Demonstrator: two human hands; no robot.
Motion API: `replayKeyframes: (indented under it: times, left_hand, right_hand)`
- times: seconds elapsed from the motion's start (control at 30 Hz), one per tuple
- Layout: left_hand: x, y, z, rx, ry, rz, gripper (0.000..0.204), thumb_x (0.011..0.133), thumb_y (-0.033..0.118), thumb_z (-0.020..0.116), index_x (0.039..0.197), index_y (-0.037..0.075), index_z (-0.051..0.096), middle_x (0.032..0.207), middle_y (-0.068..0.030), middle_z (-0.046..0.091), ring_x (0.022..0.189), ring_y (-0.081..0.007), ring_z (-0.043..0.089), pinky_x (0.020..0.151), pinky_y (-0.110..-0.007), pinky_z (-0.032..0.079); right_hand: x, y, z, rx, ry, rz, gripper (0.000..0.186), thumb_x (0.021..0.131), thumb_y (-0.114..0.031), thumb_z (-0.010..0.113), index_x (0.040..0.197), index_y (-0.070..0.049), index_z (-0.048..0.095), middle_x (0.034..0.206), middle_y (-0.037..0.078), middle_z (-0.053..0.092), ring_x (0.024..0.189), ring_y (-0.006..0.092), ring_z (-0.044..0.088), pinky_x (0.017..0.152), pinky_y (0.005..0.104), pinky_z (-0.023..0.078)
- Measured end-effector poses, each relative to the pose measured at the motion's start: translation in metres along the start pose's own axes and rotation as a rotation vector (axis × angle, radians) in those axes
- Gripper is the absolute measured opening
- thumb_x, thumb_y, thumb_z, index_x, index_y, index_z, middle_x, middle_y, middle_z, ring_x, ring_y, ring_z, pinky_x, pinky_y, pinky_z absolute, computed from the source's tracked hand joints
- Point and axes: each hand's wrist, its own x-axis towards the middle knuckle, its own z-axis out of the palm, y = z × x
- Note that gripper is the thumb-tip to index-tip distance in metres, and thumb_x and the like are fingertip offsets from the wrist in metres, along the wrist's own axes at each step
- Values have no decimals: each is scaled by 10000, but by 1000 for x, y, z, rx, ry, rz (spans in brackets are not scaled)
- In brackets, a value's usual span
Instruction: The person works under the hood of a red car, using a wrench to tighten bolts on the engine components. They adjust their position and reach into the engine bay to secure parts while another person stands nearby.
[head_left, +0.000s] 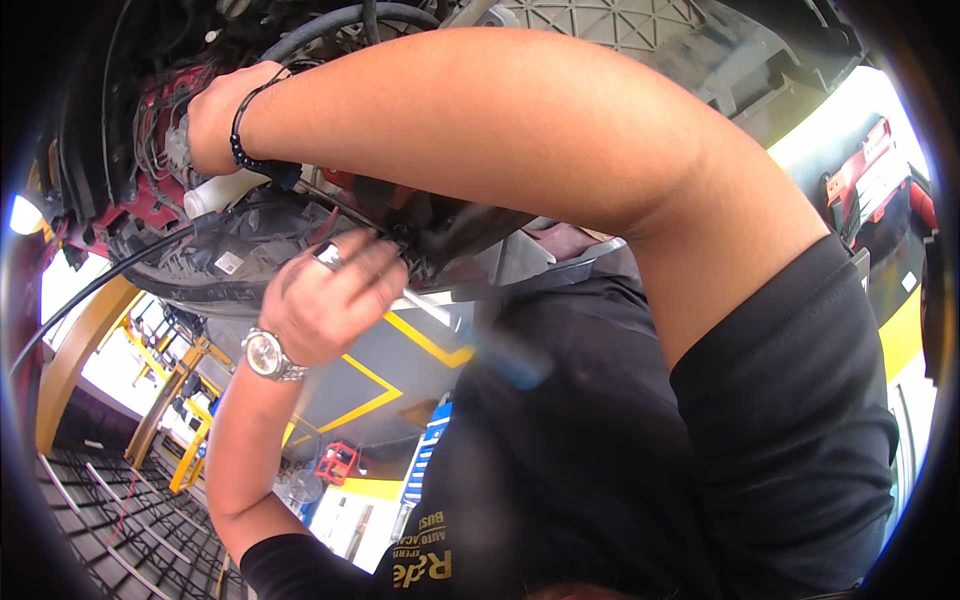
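Observation:
My left hand [325,300], wearing a ring and a wristwatch, is raised at the lower edge of a car's front end. Its curled fingers are smeared by motion. From them a blue-ended tool with a pale metal shaft [433,306] sticks out toward my shirt, its blue end badly blurred; I cannot make out its exact kind. My right arm crosses above from the right, and my right hand [222,115], with a dark beaded bracelet, reaches in among wires beside a clear plastic part [178,146]. Its fingers are hidden. A thin metal rod [340,207] runs between the two hands.
A dusty black headlight-like housing [235,250] with a small white label lies under the hands. A white cylinder [215,192] and a black hose [340,18] are close by. A black cable [110,275] hangs at left. Yellow lift posts [85,350] stand on the workshop floor.

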Motion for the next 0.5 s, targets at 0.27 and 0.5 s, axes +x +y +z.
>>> replayKeyframes:
  times: [0.27,0.5]
  left_hand:
    - [23,6,-4,-114,-20,77,302,773,101,796,1048,28,697,1041,-118,717,880,-296,701,739,-383,576]
    - [5,8,2,51,-73,-208,352,736,174,708,1071,69,698,1084,-78,712,961,-250,701,770,-361,590]
  right_hand:
    - [-3,3,-1,81,-10,-6,415,899,-229,664,1305,-194,742,1263,31,751,1147,222,721,856,464,581]
    - [-3,1,-2,70,12,2,421,891,-237,684,1304,-178,741,1261,40,752,1132,224,728,851,457,584]
